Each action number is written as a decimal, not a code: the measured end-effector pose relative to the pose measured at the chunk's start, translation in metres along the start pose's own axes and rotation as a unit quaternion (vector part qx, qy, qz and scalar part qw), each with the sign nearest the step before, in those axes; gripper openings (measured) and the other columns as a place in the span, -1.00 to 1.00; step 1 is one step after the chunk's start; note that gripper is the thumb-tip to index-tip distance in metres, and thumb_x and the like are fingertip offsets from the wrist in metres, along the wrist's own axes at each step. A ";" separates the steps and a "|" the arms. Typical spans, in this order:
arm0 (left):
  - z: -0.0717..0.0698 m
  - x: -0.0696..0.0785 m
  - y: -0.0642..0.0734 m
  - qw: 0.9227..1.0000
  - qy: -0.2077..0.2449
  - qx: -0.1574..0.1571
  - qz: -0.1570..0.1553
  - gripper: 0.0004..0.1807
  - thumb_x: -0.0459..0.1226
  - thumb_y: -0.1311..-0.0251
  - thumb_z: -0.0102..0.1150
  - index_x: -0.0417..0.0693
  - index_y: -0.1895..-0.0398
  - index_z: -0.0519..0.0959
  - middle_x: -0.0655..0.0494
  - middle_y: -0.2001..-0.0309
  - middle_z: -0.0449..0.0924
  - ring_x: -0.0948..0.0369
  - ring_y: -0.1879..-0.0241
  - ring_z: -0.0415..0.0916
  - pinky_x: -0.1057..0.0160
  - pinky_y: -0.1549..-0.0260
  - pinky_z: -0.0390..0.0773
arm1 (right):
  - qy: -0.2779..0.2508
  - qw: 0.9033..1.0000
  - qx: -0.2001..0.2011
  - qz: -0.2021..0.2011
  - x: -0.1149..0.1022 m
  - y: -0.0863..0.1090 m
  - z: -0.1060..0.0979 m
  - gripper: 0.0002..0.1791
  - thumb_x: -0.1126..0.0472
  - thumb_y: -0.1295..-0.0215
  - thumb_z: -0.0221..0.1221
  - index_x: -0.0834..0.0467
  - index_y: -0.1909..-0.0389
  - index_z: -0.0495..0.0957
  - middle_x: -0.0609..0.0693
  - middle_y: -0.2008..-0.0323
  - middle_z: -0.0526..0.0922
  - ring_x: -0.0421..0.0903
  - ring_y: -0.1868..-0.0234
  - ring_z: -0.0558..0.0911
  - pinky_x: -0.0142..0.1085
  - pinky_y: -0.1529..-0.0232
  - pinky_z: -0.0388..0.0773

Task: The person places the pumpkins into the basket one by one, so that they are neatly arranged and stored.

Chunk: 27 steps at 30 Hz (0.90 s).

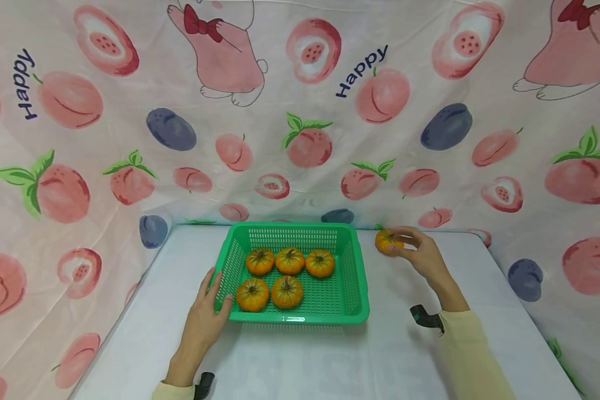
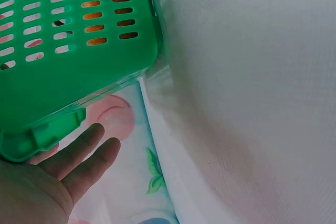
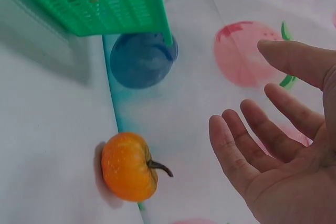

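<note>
A green plastic basket (image 1: pixel 300 319) stands on the white table with several small orange pumpkins (image 1: pixel 288 292) inside. My left hand (image 1: pixel 207 316) rests at its left rim, the thumb by the rim's edge. In the left wrist view the fingers (image 2: pixel 79 166) of that hand are straight and spread below the basket rim (image 2: pixel 47 135). To the basket's right, a single pumpkin (image 1: pixel 386 242) with a dark stem lies near the table's back edge. My right hand (image 1: pixel 425 258) hovers by it, fingers apart; the right wrist view shows a gap between the fingers (image 3: pixel 223 140) and the pumpkin (image 3: pixel 128 166).
A fruit-print cloth (image 1: pixel 300 183) hangs behind the table and along both sides. The white tabletop (image 1: pixel 300 361) extends in front of the basket. Inside the basket, bare mesh floor (image 1: pixel 325 294) shows at the front right.
</note>
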State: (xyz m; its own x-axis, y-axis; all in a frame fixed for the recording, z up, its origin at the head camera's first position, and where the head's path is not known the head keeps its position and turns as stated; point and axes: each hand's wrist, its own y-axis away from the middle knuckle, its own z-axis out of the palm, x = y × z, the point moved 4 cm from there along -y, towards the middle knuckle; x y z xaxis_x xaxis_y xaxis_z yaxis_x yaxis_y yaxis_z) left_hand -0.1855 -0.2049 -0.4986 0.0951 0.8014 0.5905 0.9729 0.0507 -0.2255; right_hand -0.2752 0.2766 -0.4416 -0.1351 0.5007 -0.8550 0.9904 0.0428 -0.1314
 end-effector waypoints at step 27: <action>0.001 -0.003 0.000 1.000 -0.007 0.009 0.006 -0.28 -0.14 -0.36 0.10 -0.07 -0.53 0.14 -0.06 -0.56 -0.01 -0.25 -0.32 0.35 -0.25 -0.09 0.49 | -0.010 0.994 0.026 0.103 0.058 -0.037 -0.015 -0.39 0.03 -0.38 0.19 0.18 -0.36 0.32 0.23 -0.36 0.38 0.19 -0.32 0.43 0.12 -0.34 0.35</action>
State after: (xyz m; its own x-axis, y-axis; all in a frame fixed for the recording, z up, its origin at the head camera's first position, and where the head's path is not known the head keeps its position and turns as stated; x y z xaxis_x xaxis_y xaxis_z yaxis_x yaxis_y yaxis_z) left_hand -0.1863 -0.2069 -0.5012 0.1037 0.8098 0.5775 0.9678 0.0517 -0.2463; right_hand -0.3194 0.3173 -0.4783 0.0701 0.4765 -0.8763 0.9943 -0.1045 0.0227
